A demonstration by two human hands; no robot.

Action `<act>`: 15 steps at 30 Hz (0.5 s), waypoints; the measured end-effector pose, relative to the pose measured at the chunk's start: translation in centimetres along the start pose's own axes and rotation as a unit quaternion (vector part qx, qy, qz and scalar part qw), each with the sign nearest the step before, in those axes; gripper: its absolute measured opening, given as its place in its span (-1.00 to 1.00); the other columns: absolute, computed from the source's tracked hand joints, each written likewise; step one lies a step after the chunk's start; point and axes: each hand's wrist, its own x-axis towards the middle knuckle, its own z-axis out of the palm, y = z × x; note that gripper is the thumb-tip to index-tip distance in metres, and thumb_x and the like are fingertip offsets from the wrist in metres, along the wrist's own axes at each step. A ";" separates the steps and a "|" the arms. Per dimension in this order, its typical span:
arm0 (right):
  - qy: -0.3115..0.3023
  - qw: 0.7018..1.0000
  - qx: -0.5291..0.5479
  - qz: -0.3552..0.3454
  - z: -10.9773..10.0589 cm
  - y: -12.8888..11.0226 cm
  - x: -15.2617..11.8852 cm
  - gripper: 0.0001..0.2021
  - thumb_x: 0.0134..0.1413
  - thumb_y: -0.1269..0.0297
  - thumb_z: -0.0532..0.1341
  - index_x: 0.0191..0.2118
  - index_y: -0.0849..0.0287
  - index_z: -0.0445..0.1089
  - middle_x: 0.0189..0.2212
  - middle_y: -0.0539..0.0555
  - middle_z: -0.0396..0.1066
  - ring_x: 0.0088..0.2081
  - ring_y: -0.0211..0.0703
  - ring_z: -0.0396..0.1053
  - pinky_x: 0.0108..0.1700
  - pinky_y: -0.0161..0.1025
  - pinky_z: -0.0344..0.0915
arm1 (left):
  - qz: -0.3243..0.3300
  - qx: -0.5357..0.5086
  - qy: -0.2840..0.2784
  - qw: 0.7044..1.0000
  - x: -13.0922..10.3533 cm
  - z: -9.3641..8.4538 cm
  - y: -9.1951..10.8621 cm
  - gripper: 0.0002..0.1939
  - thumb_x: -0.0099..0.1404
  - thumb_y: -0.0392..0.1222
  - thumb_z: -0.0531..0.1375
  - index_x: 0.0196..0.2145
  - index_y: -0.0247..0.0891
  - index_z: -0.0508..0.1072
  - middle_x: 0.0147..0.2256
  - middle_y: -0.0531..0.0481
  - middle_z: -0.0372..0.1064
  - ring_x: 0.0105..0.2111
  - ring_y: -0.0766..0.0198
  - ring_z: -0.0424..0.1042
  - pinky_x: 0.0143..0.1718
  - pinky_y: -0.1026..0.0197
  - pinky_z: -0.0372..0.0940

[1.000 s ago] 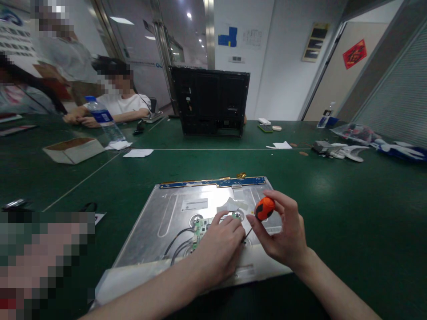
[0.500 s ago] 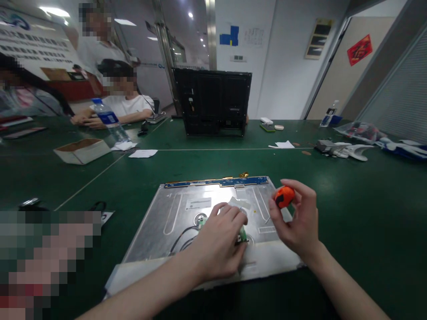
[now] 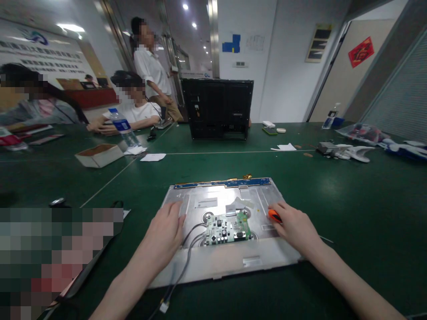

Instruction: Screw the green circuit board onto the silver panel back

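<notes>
A metal display panel (image 3: 220,262) lies flat on the green table, a blue circuit strip (image 3: 227,183) along its far edge. On its middle sits a green circuit board (image 3: 227,229), from which dark cables (image 3: 187,262) run left and over the near edge to a white connector. My left hand (image 3: 168,226) rests at the panel's left side, fingers apart, holding nothing. At the right side my right hand (image 3: 293,224) is closed round an orange-handled screwdriver (image 3: 275,216), whose thin shaft points right behind the wrist.
A black monitor-like housing (image 3: 218,109) stands beyond the panel. To the left are an open box (image 3: 99,155), a water bottle (image 3: 124,126) and papers. Gloves (image 3: 347,151) and a plastic bag (image 3: 362,132) lie at the right. Several people are at the far left.
My left hand has moved left off the circuit board, uncovering it and the cables. My right hand has lowered with the screwdriver to the panel's right side. The view has shifted slightly.
</notes>
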 end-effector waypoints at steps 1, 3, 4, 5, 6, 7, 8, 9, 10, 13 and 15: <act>0.004 1.000 -0.008 0.003 0.4 0.1 -0.4 -0.77 0.07 0.39 0.10 -0.14 0.12 0.38 -0.15 0.12 0.43 -0.41 -0.17 0.44 -0.44 -0.26 0.30 | -0.017 0.023 -0.012 1.000 -0.6 0.7 -0.9 -0.44 0.32 -0.10 -0.21 0.02 -0.57 0.30 0.00 -0.43 0.26 0.00 -0.09 0.31 0.04 -0.11 0.21; 0.006 1.000 -0.013 0.008 0.9 0.3 -1.1 -0.71 0.13 0.35 0.07 -0.03 0.13 0.34 -0.02 0.17 0.39 -0.38 -0.14 0.47 -0.40 -0.21 0.35 | -0.052 0.057 -0.011 0.997 -1.6 1.8 -2.4 -0.37 0.31 -0.04 -0.24 0.06 -0.64 0.26 0.05 -0.49 0.22 0.04 -0.14 0.28 0.05 -0.11 0.20; 0.004 1.000 -0.013 0.012 1.0 0.4 -1.4 -0.68 0.15 0.33 0.06 0.02 0.13 0.31 0.01 0.19 0.38 -0.35 -0.11 0.48 -0.37 -0.17 0.38 | -0.072 0.071 -0.017 0.995 -2.1 2.2 -3.0 -0.33 0.31 0.00 -0.24 0.07 -0.65 0.25 0.05 -0.50 0.22 0.05 -0.15 0.28 0.05 -0.11 0.22; 0.000 1.000 -0.010 0.016 1.1 0.6 -1.7 -0.66 0.16 0.32 0.05 0.05 0.13 0.29 0.03 0.19 0.38 -0.31 -0.07 0.50 -0.33 -0.14 0.39 | -0.084 0.083 -0.028 0.993 -2.4 2.5 -3.4 -0.30 0.30 0.03 -0.24 0.06 -0.66 0.26 0.04 -0.51 0.24 0.05 -0.17 0.28 0.04 -0.11 0.23; -0.003 1.000 -0.007 0.021 1.2 0.8 -1.9 -0.65 0.17 0.30 0.05 0.07 0.13 0.29 0.02 0.19 0.40 -0.27 -0.03 0.50 -0.29 -0.11 0.40 | -0.088 0.093 -0.030 0.991 -2.8 2.7 -3.7 -0.28 0.29 0.07 -0.23 0.05 -0.67 0.27 0.02 -0.52 0.26 0.06 -0.18 0.28 0.05 -0.12 0.22; -0.006 1.000 -0.003 0.026 1.3 1.0 -2.1 -0.65 0.18 0.29 0.05 0.07 0.12 0.29 0.00 0.19 0.41 -0.24 -0.01 0.50 -0.27 -0.08 0.40 | -0.093 0.103 -0.024 0.990 -3.0 2.9 -3.9 -0.27 0.28 0.09 -0.22 0.05 -0.67 0.28 0.01 -0.52 0.28 0.07 -0.19 0.27 0.07 -0.12 0.20; -0.009 0.999 0.000 0.033 1.3 1.1 -2.3 -0.65 0.18 0.28 0.05 0.07 0.11 0.31 -0.03 0.18 0.44 -0.23 0.00 0.50 -0.26 -0.07 0.40 | -0.094 0.107 -0.018 0.990 -3.1 2.9 -4.1 -0.26 0.28 0.10 -0.22 0.05 -0.65 0.28 0.01 -0.51 0.28 0.08 -0.18 0.26 0.08 -0.13 0.19; -0.013 0.999 0.002 0.040 1.4 1.3 -2.4 -0.66 0.18 0.27 0.05 0.05 0.10 0.32 -0.07 0.18 0.47 -0.23 0.01 0.50 -0.26 -0.08 0.40 | -0.094 0.104 -0.017 0.990 -3.2 3.0 -4.3 -0.26 0.28 0.11 -0.22 0.06 -0.64 0.28 0.02 -0.50 0.28 0.09 -0.17 0.26 0.09 -0.13 0.18; -0.018 0.999 0.004 0.049 1.4 1.4 -2.5 -0.66 0.18 0.26 0.06 0.04 0.10 0.34 -0.11 0.17 0.49 -0.25 0.00 0.50 -0.27 -0.09 0.40 | -0.093 0.097 -0.018 0.991 -3.3 3.1 -4.4 -0.26 0.28 0.11 -0.22 0.07 -0.63 0.28 0.03 -0.49 0.27 0.10 -0.16 0.25 0.10 -0.13 0.18; -0.037 0.997 0.004 0.066 1.2 1.4 -2.7 -0.66 0.17 0.26 0.06 0.04 0.11 0.35 -0.20 0.17 0.52 -0.28 -0.01 0.50 -0.27 -0.11 0.39 | -0.082 0.063 -0.018 0.994 -3.3 3.4 -5.0 -0.30 0.32 0.07 -0.23 0.10 -0.59 0.27 0.07 -0.46 0.25 0.11 -0.13 0.25 0.09 -0.13 0.18; -0.047 0.997 0.002 0.069 1.0 1.2 -2.7 -0.65 0.18 0.26 0.04 0.05 0.14 0.35 -0.19 0.19 0.52 -0.27 -0.01 0.50 -0.26 -0.11 0.39 | -0.076 0.043 -0.001 0.996 -3.3 3.7 -5.4 -0.35 0.33 0.05 -0.21 0.10 -0.51 0.29 0.06 -0.41 0.27 0.10 -0.11 0.25 0.08 -0.15 0.20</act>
